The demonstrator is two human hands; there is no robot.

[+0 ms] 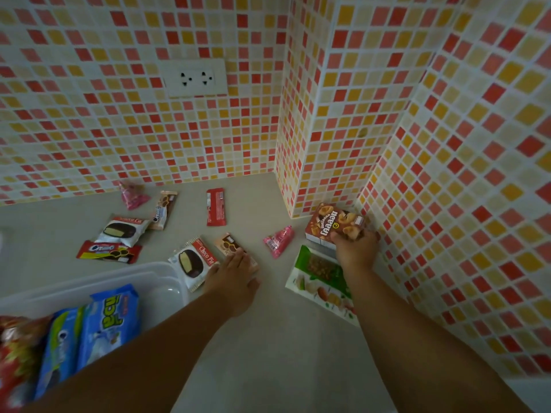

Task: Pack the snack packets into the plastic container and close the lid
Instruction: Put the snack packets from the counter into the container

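Note:
A clear plastic container (167, 271) sits at the lower left, holding blue biscuit packs (111, 320) and a red bag (18, 362). My right hand (354, 251) grips a brown snack box (334, 223) by the tiled wall at the right. My left hand (235, 272) lies flat on a small brown wafer packet (228, 244), beside a Choco Pie packet (193, 262). Loose on the counter lie another Choco Pie (123, 229), a red Cream-O packet (108, 251), a brown packet (164, 208), a red bar (216, 207) and two pink packets (132, 195) (278, 241).
A green nut bag (319, 275) lies under my right forearm on the grey counter (268, 338). Mosaic tile walls close off the back and right, with a jutting tiled column (313, 144). A white double socket (195, 79) is on the back wall.

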